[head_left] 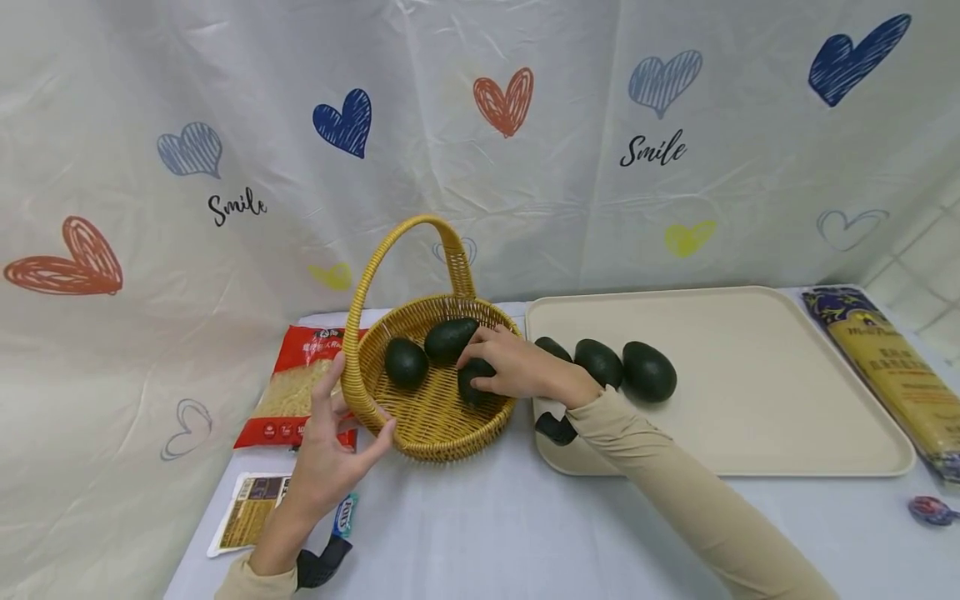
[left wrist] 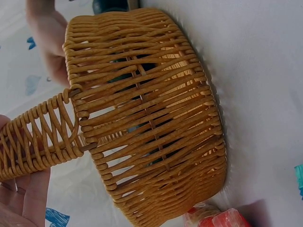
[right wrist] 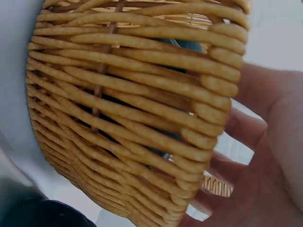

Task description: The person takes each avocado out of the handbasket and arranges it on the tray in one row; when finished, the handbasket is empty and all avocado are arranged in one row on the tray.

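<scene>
Holding the basket by its handle with the left grip. Holding an avocado between thumb and fingers with the right grip, inside the basket at its right side. Can see two more avocados farther left in there, and three others at the left end of a tray on the desk.

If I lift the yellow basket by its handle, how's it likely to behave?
The basket should stay fairly stiff, since its thick handle holds an arch. It may tilt, because the avocados sit off-centre, and those might roll, being rounded.
</scene>
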{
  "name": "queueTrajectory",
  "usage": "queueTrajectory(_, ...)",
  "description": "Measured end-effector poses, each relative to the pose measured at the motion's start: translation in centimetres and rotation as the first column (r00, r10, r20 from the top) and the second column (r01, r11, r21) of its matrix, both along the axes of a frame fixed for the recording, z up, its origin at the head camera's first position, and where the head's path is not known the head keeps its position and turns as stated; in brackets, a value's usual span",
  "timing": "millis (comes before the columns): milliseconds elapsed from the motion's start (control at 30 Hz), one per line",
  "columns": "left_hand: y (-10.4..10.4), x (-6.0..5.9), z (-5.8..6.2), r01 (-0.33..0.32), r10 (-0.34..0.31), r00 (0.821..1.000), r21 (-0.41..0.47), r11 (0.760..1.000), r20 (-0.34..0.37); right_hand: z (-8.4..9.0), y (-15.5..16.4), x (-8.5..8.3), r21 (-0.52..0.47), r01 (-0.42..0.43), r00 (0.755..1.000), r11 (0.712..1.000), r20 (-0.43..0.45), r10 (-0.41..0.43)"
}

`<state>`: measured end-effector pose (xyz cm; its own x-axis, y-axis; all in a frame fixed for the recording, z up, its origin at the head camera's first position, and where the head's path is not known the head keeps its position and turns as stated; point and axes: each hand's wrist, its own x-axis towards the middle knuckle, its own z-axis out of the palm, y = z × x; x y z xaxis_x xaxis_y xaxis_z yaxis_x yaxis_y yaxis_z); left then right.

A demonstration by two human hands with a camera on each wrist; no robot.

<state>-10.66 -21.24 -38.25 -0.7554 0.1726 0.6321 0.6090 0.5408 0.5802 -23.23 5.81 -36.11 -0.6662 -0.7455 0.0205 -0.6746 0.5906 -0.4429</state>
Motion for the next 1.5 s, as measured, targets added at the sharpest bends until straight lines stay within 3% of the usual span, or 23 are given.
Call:
queueTrajectory(233,0.1,-0.2,0.1,0.004,-0.004,1.000,0.000,1.000,0.002,0.7,0.7,-0.4,0.050,-0.097,0.990,0.994,0.108,0.091)
queueTrajectory(367,0.1,-0.1,0.2,0.003,-0.003,1.000,-0.006,1.000,-0.001,0.9,0.8,-0.6,0.064,-0.132,0.987,0.989,0.100,0.126)
queueTrajectory(633,0.2,0.0,0.2,-0.007,0.006,1.000,0.006,1.000,0.017,0.6,0.5,-0.4,0.025,-0.062,0.996,0.998,0.067,0.061)
queueTrajectory(833,0.2,0.1,0.1,-0.012,0.011,1.000,0.009,1.000,0.021,0.0,0.1,-0.7,-0.009,-0.087,0.992,0.996,0.088,0.087)
queueTrajectory(1100,0.2,0.1,0.0,-0.009,0.009,1.000,0.002,1.000,0.015,0.0,0.1,-0.6,0.053,-0.009,0.999,0.999,-0.034,0.011)
queueTrajectory(1500,0.1,0.0,0.0,-0.004,0.004,1.000,-0.001,1.000,-0.001,0.6,-0.3,-0.1,0.062,0.018,0.997,0.998,0.075,-0.023)
